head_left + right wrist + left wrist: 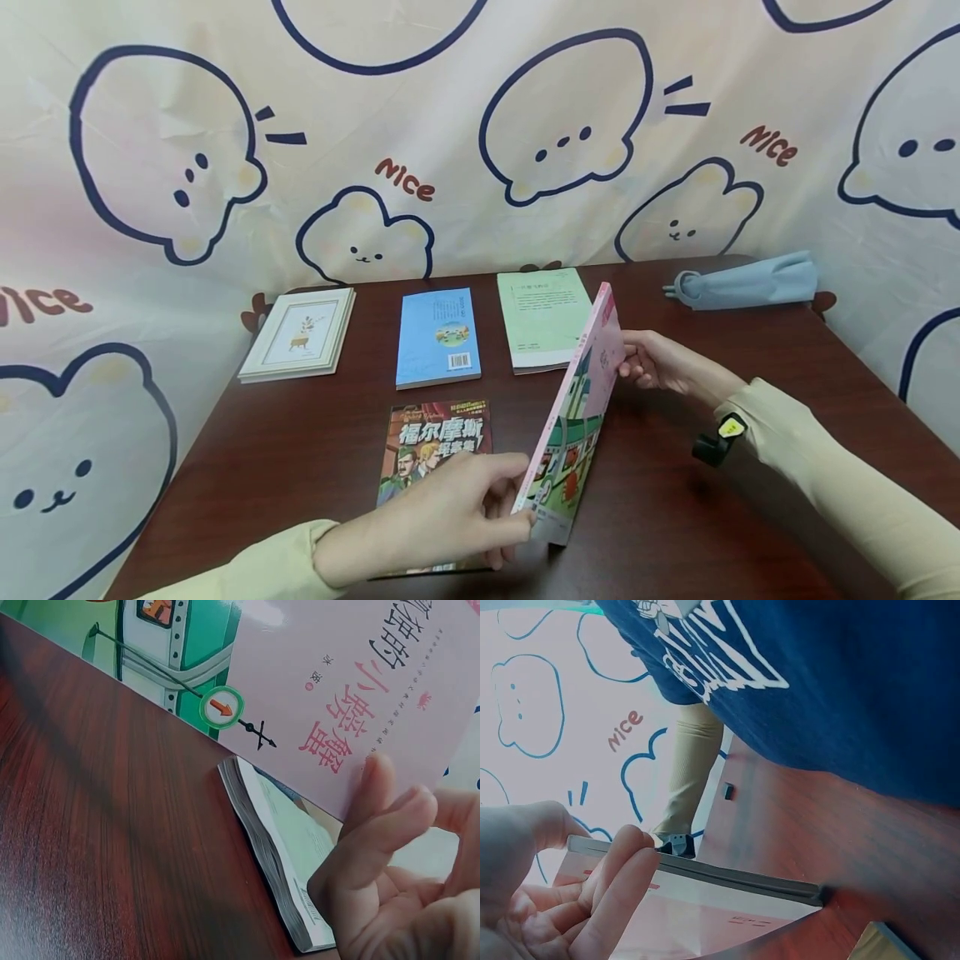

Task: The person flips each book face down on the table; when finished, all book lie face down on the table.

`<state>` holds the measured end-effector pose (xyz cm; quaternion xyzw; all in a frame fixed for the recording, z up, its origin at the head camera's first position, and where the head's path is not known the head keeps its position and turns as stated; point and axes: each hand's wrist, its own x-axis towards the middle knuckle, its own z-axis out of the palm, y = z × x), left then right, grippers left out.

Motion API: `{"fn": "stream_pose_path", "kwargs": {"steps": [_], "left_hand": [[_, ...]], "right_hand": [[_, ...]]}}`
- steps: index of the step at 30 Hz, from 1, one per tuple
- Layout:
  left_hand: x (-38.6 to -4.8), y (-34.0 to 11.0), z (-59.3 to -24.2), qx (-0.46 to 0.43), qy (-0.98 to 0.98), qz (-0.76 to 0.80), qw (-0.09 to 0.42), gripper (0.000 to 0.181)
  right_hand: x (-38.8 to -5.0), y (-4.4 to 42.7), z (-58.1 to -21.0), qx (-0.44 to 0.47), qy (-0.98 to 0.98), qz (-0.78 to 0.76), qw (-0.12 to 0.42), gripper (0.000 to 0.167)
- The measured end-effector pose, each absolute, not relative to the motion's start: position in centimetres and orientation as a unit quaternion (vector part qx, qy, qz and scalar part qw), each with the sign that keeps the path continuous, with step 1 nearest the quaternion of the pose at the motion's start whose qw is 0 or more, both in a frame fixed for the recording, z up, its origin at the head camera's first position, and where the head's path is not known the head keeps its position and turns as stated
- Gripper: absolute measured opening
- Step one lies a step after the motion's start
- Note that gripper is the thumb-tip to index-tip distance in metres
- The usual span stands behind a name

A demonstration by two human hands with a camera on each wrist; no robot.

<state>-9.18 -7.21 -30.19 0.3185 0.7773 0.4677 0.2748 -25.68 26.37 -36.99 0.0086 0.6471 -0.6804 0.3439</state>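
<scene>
A pink picture-covered book (577, 417) stands tilted up on edge above the table, its illustrated cover turned toward the right. At its near lower corner, my left hand (442, 512) pinches it between thumb and fingers. The far edge is held by my right hand (656, 360). In the left wrist view, the fingers of the left hand (577, 892) curl around the book's end (712, 919). The right wrist view shows the pink cover (300, 697) close up, with the right hand (405, 877) pinching its edge. Under the left forearm lies a comic-style book (431, 433), partly hidden.
Along the back of the brown table (300, 467) lie a white picture frame (300, 335), a blue book (438, 337) and a green book (543, 317). A folded light-blue umbrella (750, 283) rests at the back right. Patterned cloth (450, 108) hangs behind the table.
</scene>
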Motion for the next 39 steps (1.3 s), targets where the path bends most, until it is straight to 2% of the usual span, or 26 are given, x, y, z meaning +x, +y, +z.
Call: {"fn": "stream_pose_path", "kwargs": {"steps": [11, 15, 21, 29, 36, 39], "left_hand": [[-8.9, -7.0, -30.1, 0.385, 0.82, 0.385, 0.174, 0.006], [-8.9, -6.9, -30.1, 0.399, 0.838, 0.348, 0.133, 0.009], [-8.6, -6.9, -30.1, 0.41, 0.848, 0.319, 0.103, 0.018], [-8.1, -6.7, -30.0, 0.411, 0.862, 0.287, 0.077, 0.017], [-7.9, -6.6, -30.0, 0.416, 0.868, 0.266, 0.049, 0.017], [-7.8, -6.6, -29.9, 0.422, 0.871, 0.25, 0.032, 0.017]], "right_hand": [[-25.9, 26.2, -37.1, 0.007, 0.637, -0.695, 0.335, 0.044], [-25.8, 26.1, -37.1, 0.013, 0.632, -0.702, 0.328, 0.043], [-25.6, 25.9, -36.9, 0.011, 0.615, -0.717, 0.328, 0.044], [-25.6, 26.0, -36.8, -0.008, 0.588, -0.74, 0.326, 0.036], [-25.3, 26.5, -37.0, -0.049, 0.579, -0.747, 0.321, 0.039], [-25.1, 26.6, -36.6, -0.057, 0.591, -0.739, 0.319, 0.034]]}}
